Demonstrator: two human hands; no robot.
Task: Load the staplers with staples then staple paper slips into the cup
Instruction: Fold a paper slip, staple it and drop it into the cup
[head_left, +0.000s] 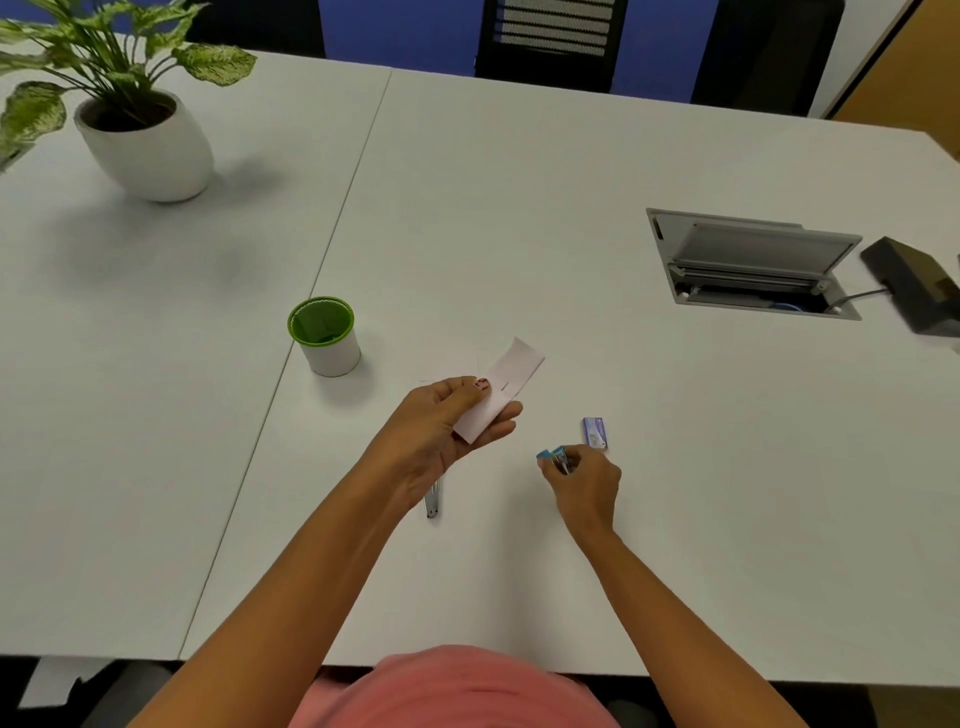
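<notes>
My left hand (441, 426) pinches a pale pink paper slip (511, 379) between thumb and fingers, held just above the table; a staple shows near my thumb. My right hand (587, 488) grips a small blue stapler (553, 457) low over the table, its front end pointing left. A small purple staple box (595, 432) lies just beyond my right hand. The white cup with a green inside (324, 335) stands to the left of the slip, some green paper visible in it. A silver metal piece (432, 501) lies on the table, partly hidden under my left wrist.
A potted plant in a white pot (150, 145) stands at the far left. An open cable hatch (748, 265) is sunk into the table at the right, a black device (914, 286) beside it. The table seam (332, 228) runs diagonally left of the cup. A black chair (550, 41) stands behind.
</notes>
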